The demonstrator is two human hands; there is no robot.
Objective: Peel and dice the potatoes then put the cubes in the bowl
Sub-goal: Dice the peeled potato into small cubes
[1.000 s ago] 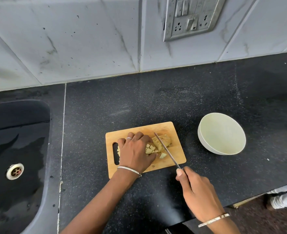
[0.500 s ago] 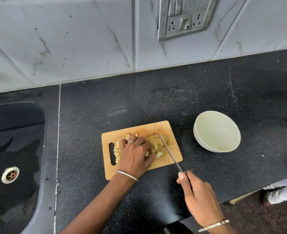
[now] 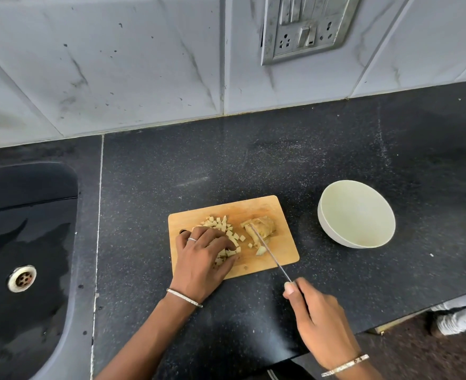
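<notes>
A wooden cutting board (image 3: 270,207) lies on the black counter. On its left half sits a heap of several pale potato cubes (image 3: 221,224). My left hand (image 3: 203,259) lies over the near side of that heap, fingers curved over the cubes. An uncut potato piece (image 3: 264,227) rests on the board's right half, with a few loose cubes beside it. My right hand (image 3: 319,316) grips the handle of a knife (image 3: 270,250), whose thin blade reaches across the board with its tip at the potato piece. An empty pale bowl (image 3: 356,218) stands to the right of the board.
A dark wet sink (image 3: 20,256) with a metal drain fills the left side. The tiled wall behind carries a switch and socket plate (image 3: 306,26). The counter's front edge runs at the lower right, and a person's foot (image 3: 457,319) shows on the floor beyond it.
My left hand has slid left across the board, dragging the cut cubes away from the uncut potato piece. The knife has stayed at that piece.
</notes>
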